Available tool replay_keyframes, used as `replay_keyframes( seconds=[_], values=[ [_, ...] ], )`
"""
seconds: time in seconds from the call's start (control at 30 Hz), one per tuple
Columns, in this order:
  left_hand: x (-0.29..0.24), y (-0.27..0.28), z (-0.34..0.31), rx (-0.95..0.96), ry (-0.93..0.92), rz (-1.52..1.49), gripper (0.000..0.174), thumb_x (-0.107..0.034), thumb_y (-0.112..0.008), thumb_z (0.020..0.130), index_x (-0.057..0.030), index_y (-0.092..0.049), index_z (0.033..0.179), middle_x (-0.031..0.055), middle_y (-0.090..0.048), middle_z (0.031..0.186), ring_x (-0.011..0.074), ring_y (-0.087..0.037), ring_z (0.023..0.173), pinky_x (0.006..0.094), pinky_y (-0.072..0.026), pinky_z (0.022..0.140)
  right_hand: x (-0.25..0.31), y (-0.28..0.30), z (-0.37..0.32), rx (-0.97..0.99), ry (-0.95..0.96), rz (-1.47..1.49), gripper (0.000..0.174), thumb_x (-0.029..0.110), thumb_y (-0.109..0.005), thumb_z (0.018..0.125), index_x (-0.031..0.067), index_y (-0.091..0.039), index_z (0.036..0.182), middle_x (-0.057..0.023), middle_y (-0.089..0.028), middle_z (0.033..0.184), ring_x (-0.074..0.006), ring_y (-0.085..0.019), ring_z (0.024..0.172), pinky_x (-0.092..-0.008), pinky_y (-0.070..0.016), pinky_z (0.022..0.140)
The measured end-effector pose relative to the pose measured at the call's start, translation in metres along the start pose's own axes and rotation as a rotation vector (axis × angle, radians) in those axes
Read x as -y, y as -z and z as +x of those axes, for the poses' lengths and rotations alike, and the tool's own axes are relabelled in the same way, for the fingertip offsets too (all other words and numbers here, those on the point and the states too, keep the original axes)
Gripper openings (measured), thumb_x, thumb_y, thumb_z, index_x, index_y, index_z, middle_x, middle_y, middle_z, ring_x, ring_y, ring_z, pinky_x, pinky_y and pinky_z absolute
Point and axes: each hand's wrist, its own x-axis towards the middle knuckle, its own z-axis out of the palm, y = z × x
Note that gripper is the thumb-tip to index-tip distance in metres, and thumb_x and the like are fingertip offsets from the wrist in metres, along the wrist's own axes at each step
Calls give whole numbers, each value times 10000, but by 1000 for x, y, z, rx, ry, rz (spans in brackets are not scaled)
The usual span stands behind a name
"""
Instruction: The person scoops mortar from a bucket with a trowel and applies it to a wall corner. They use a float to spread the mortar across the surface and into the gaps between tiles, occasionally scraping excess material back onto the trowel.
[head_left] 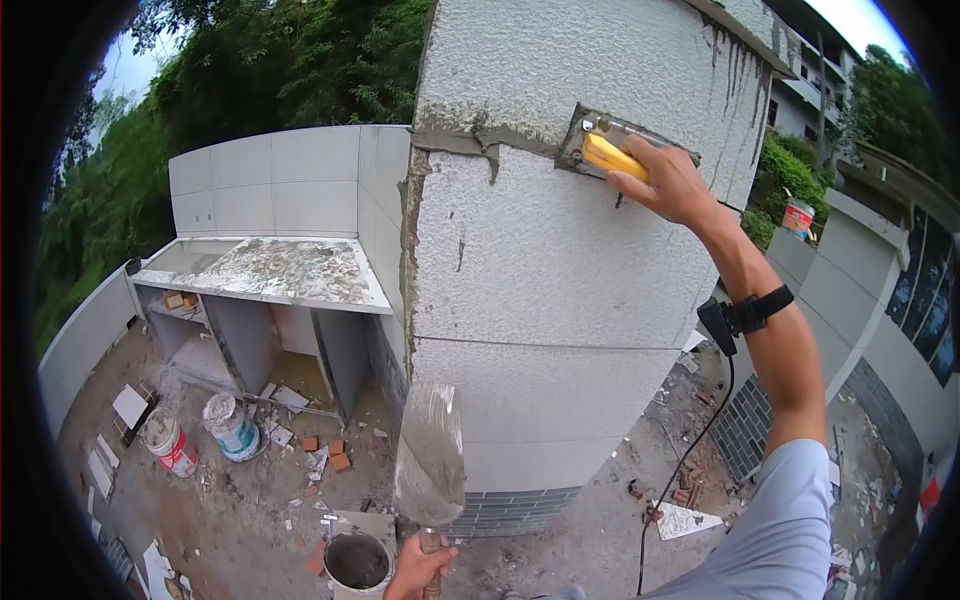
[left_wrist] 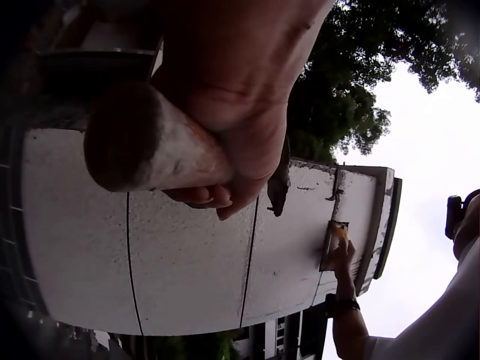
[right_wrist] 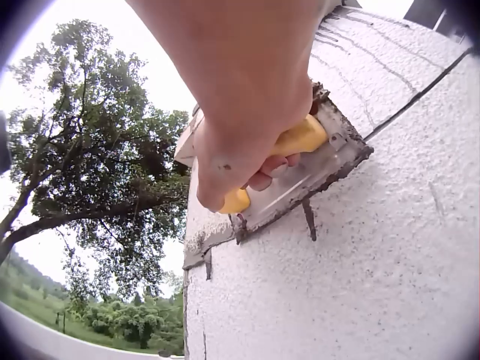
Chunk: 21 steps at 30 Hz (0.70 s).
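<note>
My right hand (head_left: 668,180) grips the yellow handle (head_left: 612,155) of a plastering trowel (right_wrist: 300,180). The trowel's flat metal blade lies against the white textured wall (head_left: 540,250), over a horizontal joint with grey mortar (head_left: 460,142) in it. Wet mortar rims the blade, and a drip hangs below it in the right wrist view. Low at the front, my left hand (head_left: 420,568) holds the wooden handle (left_wrist: 172,146) of a second, broad-bladed trowel (head_left: 430,455). That blade points upward and carries a grey smear of mortar.
A bucket of grey mortar (head_left: 357,560) stands on the ground beside my left hand. Two more buckets (head_left: 232,428) are near a counter (head_left: 290,268) with a spattered top. Brick pieces (head_left: 338,455) and rubble litter the ground. A black cable (head_left: 690,460) hangs from my right wrist camera.
</note>
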Motion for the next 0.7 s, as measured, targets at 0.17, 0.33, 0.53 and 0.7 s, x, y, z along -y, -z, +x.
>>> replay_keyframes(
  seconds=[0.17,0.33,0.53,0.7],
  values=[
    [1,-3,7,2,51,15,178,-70,-714,819,-40,-543,860,25,-546,612,121,-532,522,271,-408,500,-14,2,19,-217,-7,-9,392,431,-637,899,46,-589,957,-137,-619,660,-304,-619,577,-413,-469,565],
    [7,3,-1,-35,42,44,179,-82,-717,825,-46,-546,868,19,-548,622,115,-540,543,269,-415,512,36,-3,8,-154,115,-73,376,426,-623,915,63,-545,975,-127,-616,624,-298,-623,538,-391,-482,532],
    [12,27,-18,-51,-35,29,171,-70,-715,822,-54,-550,863,17,-549,624,110,-541,536,262,-411,500,110,-60,31,10,314,-247,372,422,-651,890,84,-496,904,-103,-617,635,-300,-623,538,-396,-480,521],
    [28,52,-33,-109,-37,-68,165,-25,-708,808,-46,-555,864,25,-555,618,122,-544,507,276,-421,473,132,-62,78,-201,327,-340,368,390,-677,875,84,-476,908,-80,-636,660,-262,-640,536,-369,-482,486]
  ],
)
